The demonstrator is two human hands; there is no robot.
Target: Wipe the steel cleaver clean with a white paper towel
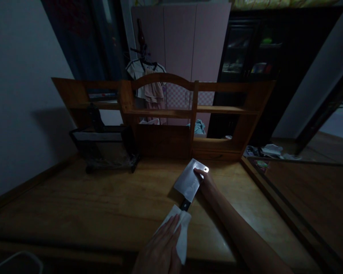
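A cleaver (190,179) with a broad shiny blade and a dark handle lies on the wooden desk (88,205). My right hand (206,183) rests at the blade's right edge, fingers bent and pressing on it near the far corner. My left hand (160,249) lies flat, fingers together, on a white tissue (182,232) that covers the end of the cleaver's handle. The handle's end is hidden under the tissue.
A wooden shelf unit (165,114) stands at the back of the desk. A dark wire rack (103,146) sits at the back left. A wall runs along the left. A lower wooden surface (311,198) adjoins on the right, with small clutter (267,151) at its far end.
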